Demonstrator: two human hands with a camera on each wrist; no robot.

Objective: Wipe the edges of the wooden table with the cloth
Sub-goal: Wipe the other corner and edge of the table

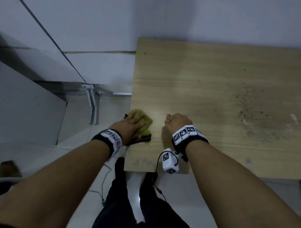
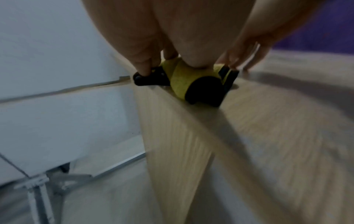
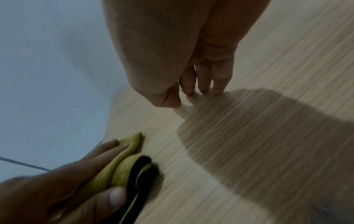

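Note:
A light wooden table (image 1: 219, 74) fills the right of the head view. A folded yellow cloth with black trim (image 1: 146, 121) lies on the table's left edge, near the front corner. My left hand (image 1: 133, 125) presses flat on the cloth (image 3: 122, 169), with the fingers laid over it and the thumb at its near end. In the left wrist view the cloth (image 2: 180, 81) sits right on the edge, and the fingertips (image 2: 142, 69) reach over the side. My right hand (image 1: 177, 120) holds nothing. Its fingertips (image 3: 218, 91) rest on the bare tabletop to the right of the cloth.
Dark crumbs and grime (image 1: 245, 109) and white smears (image 1: 294, 119) mark the table's right part. A metal leg frame (image 1: 93, 103) and a grey cabinet (image 1: 23, 106) stand left of the table on the pale floor. A wall runs behind.

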